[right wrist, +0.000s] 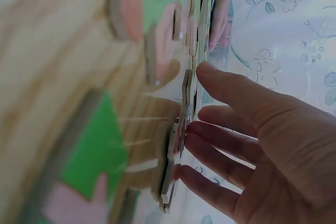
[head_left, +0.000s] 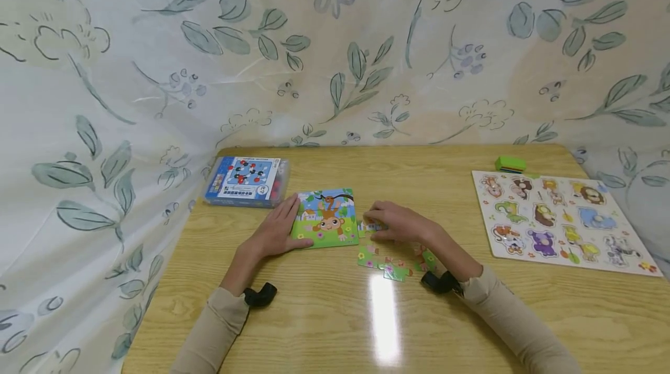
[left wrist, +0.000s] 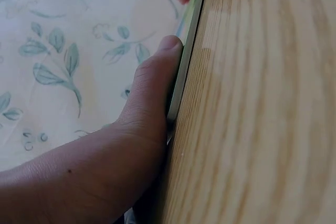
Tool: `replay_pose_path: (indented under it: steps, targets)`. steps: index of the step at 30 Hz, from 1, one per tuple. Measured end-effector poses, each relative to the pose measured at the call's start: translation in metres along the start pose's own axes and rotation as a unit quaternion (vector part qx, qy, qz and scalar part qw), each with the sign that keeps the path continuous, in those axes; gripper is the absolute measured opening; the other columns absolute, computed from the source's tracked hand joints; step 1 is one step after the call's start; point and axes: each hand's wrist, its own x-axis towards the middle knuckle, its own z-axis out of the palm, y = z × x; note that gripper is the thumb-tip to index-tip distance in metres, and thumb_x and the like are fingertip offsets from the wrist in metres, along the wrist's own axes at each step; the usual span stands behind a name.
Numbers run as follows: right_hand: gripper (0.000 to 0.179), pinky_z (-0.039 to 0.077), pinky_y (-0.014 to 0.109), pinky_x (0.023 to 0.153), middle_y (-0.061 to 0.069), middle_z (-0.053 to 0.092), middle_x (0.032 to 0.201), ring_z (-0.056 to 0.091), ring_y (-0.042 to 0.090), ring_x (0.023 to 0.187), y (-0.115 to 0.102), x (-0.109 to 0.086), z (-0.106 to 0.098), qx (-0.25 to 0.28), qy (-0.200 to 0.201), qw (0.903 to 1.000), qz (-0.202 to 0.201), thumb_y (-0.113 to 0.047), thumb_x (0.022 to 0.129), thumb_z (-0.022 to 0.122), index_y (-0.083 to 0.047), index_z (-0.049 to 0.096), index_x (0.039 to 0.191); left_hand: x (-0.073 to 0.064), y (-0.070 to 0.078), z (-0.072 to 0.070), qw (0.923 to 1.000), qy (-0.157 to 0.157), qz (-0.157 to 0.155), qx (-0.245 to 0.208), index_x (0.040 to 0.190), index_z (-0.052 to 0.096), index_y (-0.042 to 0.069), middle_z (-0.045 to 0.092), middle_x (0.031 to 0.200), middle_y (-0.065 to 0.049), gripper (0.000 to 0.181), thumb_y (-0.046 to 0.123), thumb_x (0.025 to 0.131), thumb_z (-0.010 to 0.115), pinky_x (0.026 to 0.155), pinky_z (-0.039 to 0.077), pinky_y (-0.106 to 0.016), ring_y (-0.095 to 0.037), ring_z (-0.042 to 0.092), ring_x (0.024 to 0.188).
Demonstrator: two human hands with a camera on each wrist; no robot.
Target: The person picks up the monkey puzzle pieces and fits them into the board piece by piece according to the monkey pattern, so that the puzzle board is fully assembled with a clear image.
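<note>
A square monkey picture puzzle [head_left: 327, 220] lies flat on the wooden table. My left hand [head_left: 274, 228] rests at its left side, fingers extended and thumb along the near edge; in the left wrist view, the thumb [left wrist: 152, 77] presses against the puzzle's board edge [left wrist: 184, 72]. Just right of the board, my right hand [head_left: 400, 223] reaches down over loose puzzle pieces [head_left: 368, 228]. Up close, its fingertips [right wrist: 195, 129] touch the tops of overlapping pieces [right wrist: 170, 156], partly hidden under the hand in the head view. More green and pink pieces [head_left: 395, 271] lie nearer me.
Behind my left hand is a clear plastic case [head_left: 246, 182] with a molecule-model label. An animal peg board [head_left: 565, 223] covers the right side, a green block-like item [head_left: 510, 163] at its far edge. A floral cloth [head_left: 335, 71] hangs behind the table.
</note>
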Motion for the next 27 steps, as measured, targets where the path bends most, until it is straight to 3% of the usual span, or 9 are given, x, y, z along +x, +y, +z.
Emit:
replay_pose_path:
  steps: [9, 15, 27]
  targets:
    - [0.055, 0.049, 0.029, 0.080, 0.008, 0.056, 0.120, 0.053, 0.016, 0.100, 0.002, 0.001, 0.006, 0.000, -0.007, 0.9999, 0.007, -0.033, 0.089, 0.070, -0.003, 0.057, 0.134, -0.001, -0.006, 0.012, 0.9999, 0.009, -0.011, 0.005, 0.157, 0.007, 0.005, 0.005, 0.165, -0.011, 0.112, 0.074, 0.082, 0.054, 0.121, 0.019, -0.050, -0.028, 0.008, 0.153]
    - [0.054, 0.049, 0.032, 0.081, 0.008, 0.056, 0.122, 0.053, 0.019, 0.103, 0.002, 0.001, 0.003, -0.021, 0.002, 0.9998, -0.001, -0.032, 0.088, 0.072, -0.004, 0.058, 0.133, 0.002, -0.006, 0.010, 0.9997, 0.021, -0.011, -0.001, 0.156, 0.008, 0.005, 0.007, 0.165, -0.011, 0.112, 0.071, 0.082, 0.057, 0.120, 0.020, -0.052, -0.029, 0.010, 0.153]
    - [0.049, 0.048, 0.029, 0.077, 0.008, 0.056, 0.121, 0.053, 0.019, 0.100, 0.003, -0.001, 0.004, -0.016, 0.007, 0.9997, -0.017, -0.028, 0.088, 0.072, -0.005, 0.061, 0.130, 0.003, -0.006, 0.012, 0.9996, 0.015, -0.020, -0.017, 0.157, 0.007, 0.007, 0.005, 0.165, -0.008, 0.112, 0.073, 0.081, 0.057, 0.121, 0.018, -0.053, -0.028, 0.009, 0.153]
